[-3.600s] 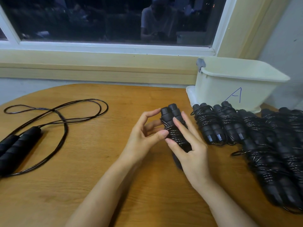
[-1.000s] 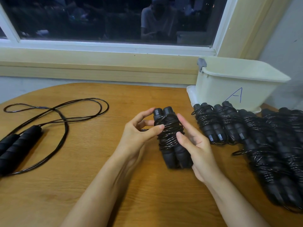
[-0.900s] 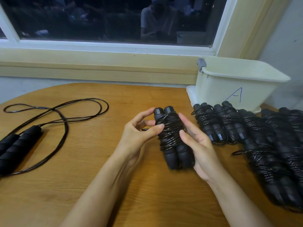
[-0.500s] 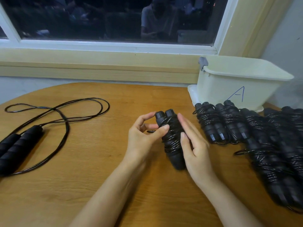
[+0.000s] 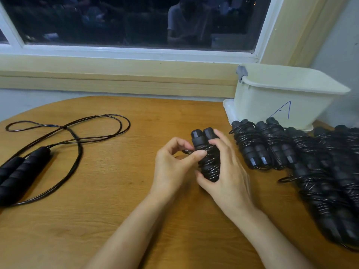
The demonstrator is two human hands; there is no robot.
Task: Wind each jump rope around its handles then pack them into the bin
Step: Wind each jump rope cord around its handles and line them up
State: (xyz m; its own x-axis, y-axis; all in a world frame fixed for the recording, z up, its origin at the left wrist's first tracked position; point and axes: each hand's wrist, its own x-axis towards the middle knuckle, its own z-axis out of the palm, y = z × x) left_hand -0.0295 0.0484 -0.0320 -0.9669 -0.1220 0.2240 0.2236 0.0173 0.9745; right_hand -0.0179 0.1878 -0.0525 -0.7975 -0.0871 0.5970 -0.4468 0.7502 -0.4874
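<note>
From the head view, at the middle of the wooden surface (image 5: 116,210): a black wound jump rope (image 5: 207,158), both handle ends side by side and pointing away toward the window (image 5: 136,20), cord coiled tight round the handles. Resting on the wood or lifted off it, impossible to tell. Clamped from the right by the right hand (image 5: 229,171), fingers curled over the far side of the bundle, thumb against its near end. Met from the left by the left hand (image 5: 171,167), thumb tip pressed on the coils, thumb and curled fingers pinching a small cord loop (image 5: 186,151) sticking out of the bundle's left side. Both hands close together around the bundle.

Far left: a loose jump rope (image 5: 25,171), unwound, handles lying together near the edge, cord sprawled in wide loops on the wood. Right: a pile of wound ropes (image 5: 320,171), packed side by side, near the right hand. Behind the pile, at the back right: a cream bin (image 5: 262,101) marked with a blue letter A, standing on a white lid (image 5: 227,109), inside hidden from here
</note>
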